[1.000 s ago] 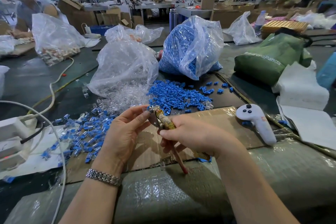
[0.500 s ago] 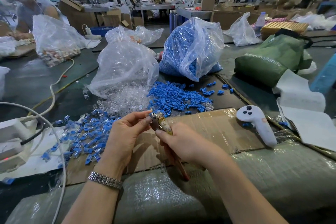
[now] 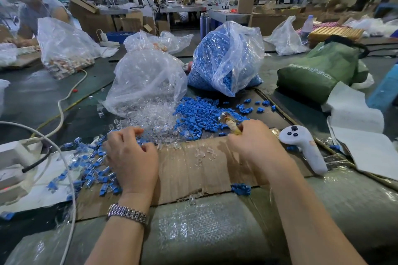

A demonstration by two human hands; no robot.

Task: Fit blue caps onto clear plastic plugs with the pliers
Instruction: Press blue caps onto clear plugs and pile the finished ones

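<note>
My right hand [image 3: 256, 146] grips the pliers [image 3: 229, 121]; their metal jaws and yellowed handle stick out past my fingers over the loose blue caps [image 3: 202, 114]. My left hand [image 3: 131, 155] hovers palm down, fingers curled, over the heap of capped plugs [image 3: 92, 165] at the left edge of the cardboard sheet [image 3: 193, 170]. Whether it holds a piece is hidden. Clear plugs [image 3: 155, 118] spill from an open clear bag [image 3: 146, 79] just beyond it.
A bag of blue caps [image 3: 226, 58] stands behind the loose pile. A white controller [image 3: 303, 146] lies right of the cardboard, with white paper [image 3: 366, 150] and a green bag [image 3: 318, 71] beyond. White cables [image 3: 62, 112] and a white box [image 3: 10, 155] sit left. Another person [image 3: 32, 6] works far left.
My hands were together at the pliers' jaws above the cardboard. Now they have parted: the left has dropped to the capped heap, the right has carried the pliers right toward the blue caps.
</note>
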